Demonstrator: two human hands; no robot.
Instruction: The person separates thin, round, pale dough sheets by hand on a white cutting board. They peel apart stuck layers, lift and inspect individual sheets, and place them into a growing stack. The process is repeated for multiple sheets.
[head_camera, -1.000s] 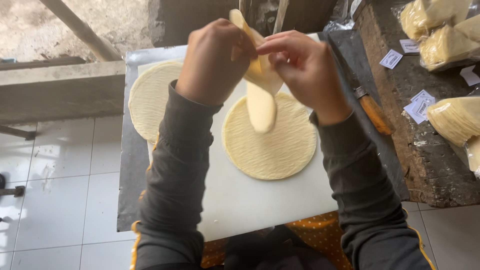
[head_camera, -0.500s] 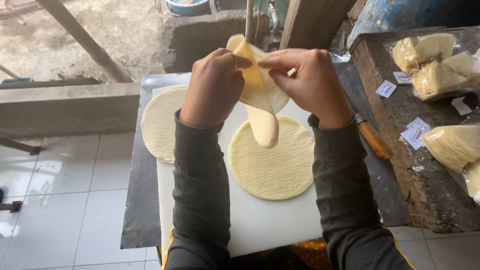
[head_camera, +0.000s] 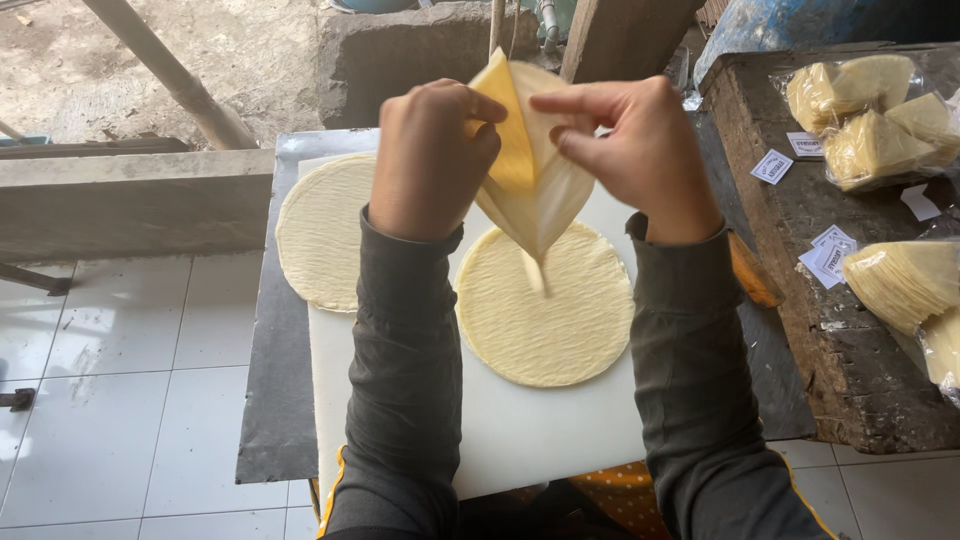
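Pinching a folded wrapper (head_camera: 530, 190) with left hand (head_camera: 430, 160) and right hand (head_camera: 640, 150), both clamped; tug unevenly and it'll probably tear.

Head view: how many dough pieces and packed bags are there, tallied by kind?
Flat round dough sheets on the white board: 2
Folded dough cone held by left hand and right hand: 1
Clear bags of folded pieces on the wooden bench: 2 fully seen
Total: 5
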